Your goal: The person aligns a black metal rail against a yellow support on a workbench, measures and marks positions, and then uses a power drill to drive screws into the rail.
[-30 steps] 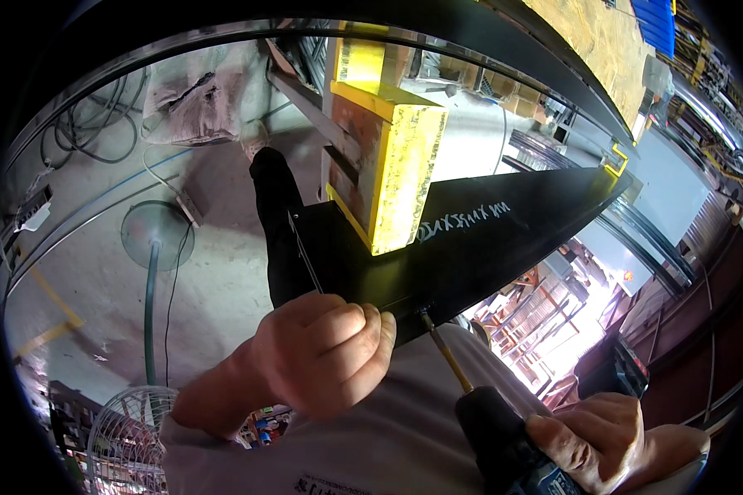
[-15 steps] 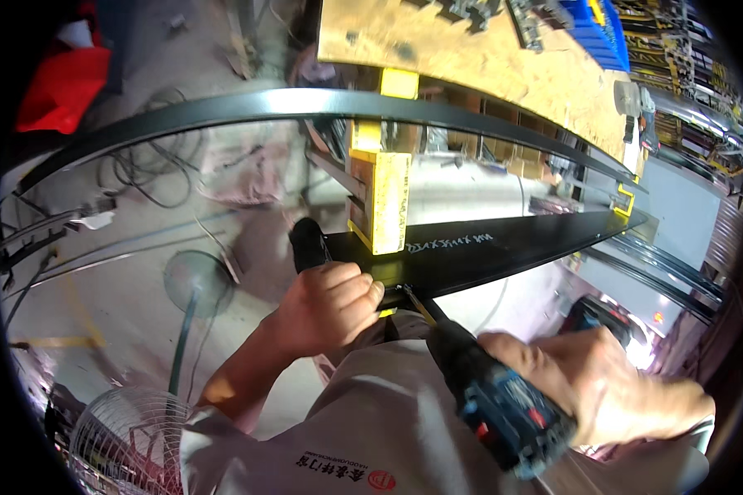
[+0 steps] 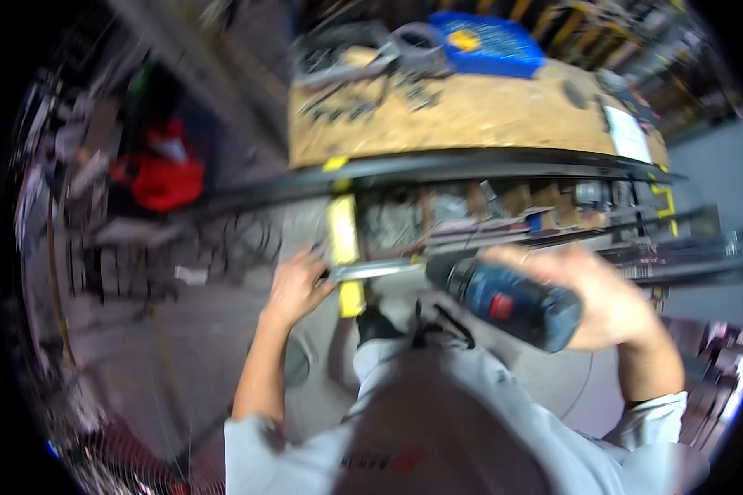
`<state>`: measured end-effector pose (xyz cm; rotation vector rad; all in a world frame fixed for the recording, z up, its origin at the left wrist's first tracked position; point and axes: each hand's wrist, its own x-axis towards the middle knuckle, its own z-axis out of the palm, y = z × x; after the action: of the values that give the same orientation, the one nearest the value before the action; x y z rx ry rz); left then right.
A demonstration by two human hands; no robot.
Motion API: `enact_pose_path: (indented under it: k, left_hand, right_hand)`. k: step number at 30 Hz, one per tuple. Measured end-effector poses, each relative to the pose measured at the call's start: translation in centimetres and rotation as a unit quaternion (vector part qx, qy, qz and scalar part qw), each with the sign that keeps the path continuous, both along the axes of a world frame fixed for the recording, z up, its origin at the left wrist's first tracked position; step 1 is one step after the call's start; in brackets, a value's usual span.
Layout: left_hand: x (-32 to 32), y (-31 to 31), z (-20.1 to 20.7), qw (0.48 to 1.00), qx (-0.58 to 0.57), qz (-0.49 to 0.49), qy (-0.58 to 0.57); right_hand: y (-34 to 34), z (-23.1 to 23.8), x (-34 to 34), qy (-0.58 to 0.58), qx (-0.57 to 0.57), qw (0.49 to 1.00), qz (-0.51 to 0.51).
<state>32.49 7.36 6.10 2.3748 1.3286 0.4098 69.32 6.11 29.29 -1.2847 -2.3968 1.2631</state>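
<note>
My left hand (image 3: 295, 289) is closed around the left end of a metal profile (image 3: 380, 269), which shows as a narrow, shiny strip across a yellow support (image 3: 343, 231). In my right hand (image 3: 607, 309) is a dark blue cordless drill (image 3: 512, 304), its front pointing left toward the profile. The drill's nose overlaps the profile from above; motion blur hides whether its bit touches anything. Beyond the support, a long dark bar (image 3: 470, 165) runs from side to side.
A wooden workbench (image 3: 470, 124) stands at the far side, with a blue bin (image 3: 491, 49) and small metal parts on it. Boxes (image 3: 545, 202) sit on a shelf below. Something red (image 3: 167, 169) lies at the far left. More long profiles (image 3: 669, 256) extend to the right.
The profile has turned from its broad dark face to a narrow shiny one. The drill has swung to point more leftward, and its bit no longer shows at the profile's near edge. The view has shifted.
</note>
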Motion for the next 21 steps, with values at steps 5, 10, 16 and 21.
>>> enact_pose_path:
  k: [5,10,16,21]
  left_hand:
    - [5.5,-1.2,0.6,0.993,0.05,-0.017,0.107]
    - [13.4,0.0,0.7,0.958,0.016,-0.041,0.285]
    - [22.8,1.9,-0.2,0.939,0.027,-0.108,0.325]
    - [33.6,3.4,-0.1,0.944,0.071,-0.2,0.253]
  right_hand:
    - [-11.5,-6.4,11.4,0.122,-0.167,0.958,-0.199]
    - [-23.2,-12.6,21.0,0.289,-0.098,0.857,-0.415]
    - [-27.4,-14.9,28.3,0.367,-0.075,0.747,-0.55]
    - [-25.0,-14.1,32.9,0.417,-0.059,0.675,-0.606]
